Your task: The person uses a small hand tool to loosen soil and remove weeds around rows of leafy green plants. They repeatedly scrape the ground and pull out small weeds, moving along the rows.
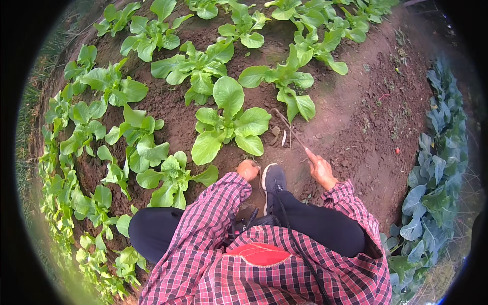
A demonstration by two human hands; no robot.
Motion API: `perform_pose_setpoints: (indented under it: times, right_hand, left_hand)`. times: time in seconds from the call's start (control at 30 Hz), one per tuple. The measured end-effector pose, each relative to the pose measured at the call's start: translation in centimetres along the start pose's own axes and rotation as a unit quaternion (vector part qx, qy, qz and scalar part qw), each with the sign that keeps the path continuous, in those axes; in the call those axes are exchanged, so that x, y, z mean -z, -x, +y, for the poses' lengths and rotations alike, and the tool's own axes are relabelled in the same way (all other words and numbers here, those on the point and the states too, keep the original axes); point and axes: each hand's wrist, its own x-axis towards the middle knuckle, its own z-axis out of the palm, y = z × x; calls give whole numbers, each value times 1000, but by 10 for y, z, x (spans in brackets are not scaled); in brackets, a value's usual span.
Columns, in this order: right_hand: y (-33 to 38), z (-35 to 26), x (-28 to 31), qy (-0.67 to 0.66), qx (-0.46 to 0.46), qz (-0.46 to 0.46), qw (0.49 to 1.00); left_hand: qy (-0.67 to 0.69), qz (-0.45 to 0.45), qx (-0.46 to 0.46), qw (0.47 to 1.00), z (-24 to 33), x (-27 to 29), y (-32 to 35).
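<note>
My right hand point(320, 171) is wrapped round the near end of a long, thin brown tool point(291, 127), like a stick or a narrow blade. Its far end slants up and left to the soil beside a lettuce plant point(287, 81). Closed and low over the ground, my left hand point(248, 170) is next to my dark shoe point(275, 179); whatever its fingers hold is hidden. Just beyond that hand grows a broad-leaved lettuce point(230, 122). Between it and the tool lie a small white piece point(284, 138) and a brown clod point(275, 134).
Rows of lettuce point(195, 68) cover the bed ahead and to the left, one plant point(173, 180) close by my left forearm. On the right, bare brown soil point(376, 122) carries small weeds and a small red object point(397, 150). Blue-green leafy plants point(427, 203) line the far right edge.
</note>
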Motion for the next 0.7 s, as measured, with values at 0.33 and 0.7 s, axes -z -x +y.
perform_pose_setpoints:
  times: [0.33, 0.7]
  right_hand:
    - [51, 12, 48, -147, -203, 58, 966]
    - [-124, 29, 31, -54, -209, 102, 971]
  left_hand:
    - [81, -114, 4, 990, 51, 11, 22]
    - [-82, 66, -3, 994, 27, 17, 34]
